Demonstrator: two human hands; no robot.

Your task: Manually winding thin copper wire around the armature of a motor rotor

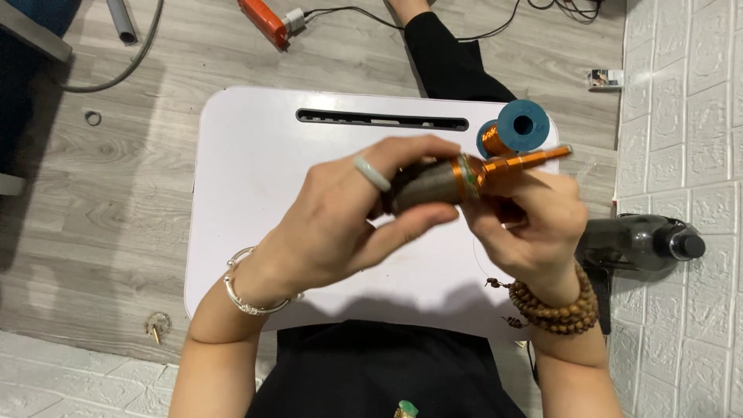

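Bright, even light; soft shadows

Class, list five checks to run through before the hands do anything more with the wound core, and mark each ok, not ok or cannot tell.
1. Left hand grips the core: ok.
2. Right hand supports the orange shaft: ok.
3. Wire spool upright on the white table: ok.
4. Wire running from spool to core without snags: cannot tell.
5. Dark bottle off the table: ok.
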